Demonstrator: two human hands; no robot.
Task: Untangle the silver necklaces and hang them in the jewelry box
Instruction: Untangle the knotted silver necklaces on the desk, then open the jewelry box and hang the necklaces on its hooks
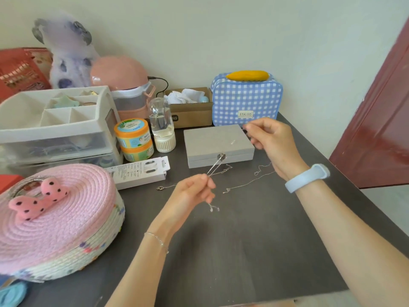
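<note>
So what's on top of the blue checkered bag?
A yellow banana-shaped thing lies along the top of the blue checkered bag. The bag is zipped shut, so whatever is inside is hidden, and the wall side behind it cannot be seen.

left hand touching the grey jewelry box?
Apart. In the head view the left hand is held over bare table in front of the closed jewelry box; only the necklace chain it pinches stretches up toward the box's clasp.
</note>
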